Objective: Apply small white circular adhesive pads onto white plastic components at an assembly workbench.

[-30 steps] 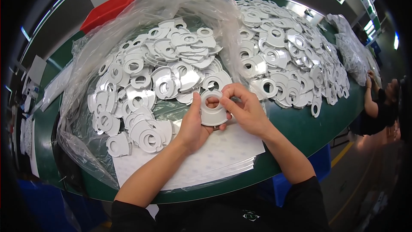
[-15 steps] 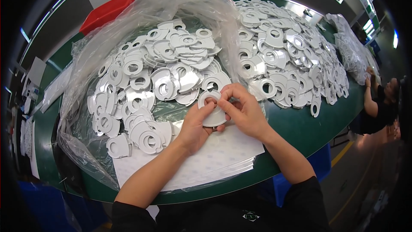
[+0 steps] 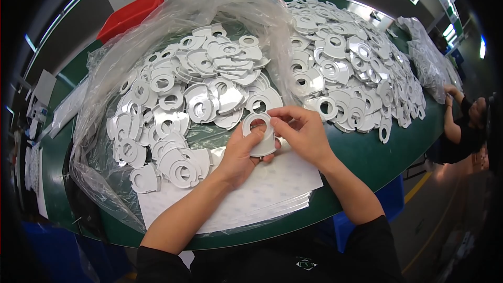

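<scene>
White plastic plate (image 3: 263,149) sits mid-view, wide end towards me. My left hand (image 3: 237,156) grasps it from seven o'clock, thumb over the lower edge of the hole, fingers underneath; my right hand (image 3: 303,135) pinches the rim at two o'clock. To handle it well, I'd let the left carry the weight and use light right fingertips, since the thin ring could flex. I'd work above the white sheets (image 3: 236,207) at seven o'clock, clear of the bagged pile (image 3: 201,63) at ten and the loose heap (image 3: 356,68) at two.
</scene>
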`<state>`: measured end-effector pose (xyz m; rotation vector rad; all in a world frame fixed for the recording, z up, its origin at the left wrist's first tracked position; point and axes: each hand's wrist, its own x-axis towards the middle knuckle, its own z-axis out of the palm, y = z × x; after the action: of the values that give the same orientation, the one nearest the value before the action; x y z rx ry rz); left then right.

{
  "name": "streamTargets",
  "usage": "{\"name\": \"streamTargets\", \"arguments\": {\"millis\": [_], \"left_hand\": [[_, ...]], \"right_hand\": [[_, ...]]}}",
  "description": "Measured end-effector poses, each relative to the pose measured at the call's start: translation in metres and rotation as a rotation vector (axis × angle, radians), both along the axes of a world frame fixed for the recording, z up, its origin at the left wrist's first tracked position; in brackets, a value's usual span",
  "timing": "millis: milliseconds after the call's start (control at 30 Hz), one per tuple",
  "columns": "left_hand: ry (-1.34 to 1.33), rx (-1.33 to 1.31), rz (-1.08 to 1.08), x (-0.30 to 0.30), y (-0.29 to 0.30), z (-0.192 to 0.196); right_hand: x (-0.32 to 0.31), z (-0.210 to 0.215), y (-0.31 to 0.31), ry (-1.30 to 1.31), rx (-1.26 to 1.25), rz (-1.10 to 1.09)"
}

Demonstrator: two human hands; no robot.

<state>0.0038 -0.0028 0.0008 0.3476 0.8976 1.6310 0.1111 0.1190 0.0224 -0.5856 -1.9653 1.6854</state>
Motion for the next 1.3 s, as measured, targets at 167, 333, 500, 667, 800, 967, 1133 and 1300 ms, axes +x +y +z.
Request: {"name": "streamTargets", "arguments": {"millis": [167,333,500,667,800,967,1133,1300], "left_hand": [[0.104,0.037,-0.052,0.004,-0.001,-0.002],[0.211,0.054,-0.066,0.007,-0.001,-0.003],[0.198,0.056,-0.106,0.007,-0.002,-0.001],[0.218,0.047,-0.145,0.009,-0.002,0.001],[0.226,0.033,-0.157,0.006,-0.002,0.001],[0.115,0.029,-0.121,0.004,0.001,0.007],[0.076,0.013,-0.137,0.001,0.0,0.001],[0.046,0.02,-0.149,-0.001,-0.001,0.002]], "right_hand": [[0.004,0.008,0.002,-0.074,-0.091,0.008],[0.004,0.005,0.004,-0.11,-0.086,-0.017],[0.002,0.004,-0.001,-0.144,-0.023,-0.09],[0.003,0.009,-0.012,-0.293,0.22,-0.179],[0.003,0.021,-0.015,-0.419,0.509,-0.166],[0.013,0.021,-0.002,-0.385,0.549,-0.008],[0.015,0.025,0.003,-0.34,0.294,0.107],[0.008,0.025,-0.004,-0.328,0.2,0.005]]}}
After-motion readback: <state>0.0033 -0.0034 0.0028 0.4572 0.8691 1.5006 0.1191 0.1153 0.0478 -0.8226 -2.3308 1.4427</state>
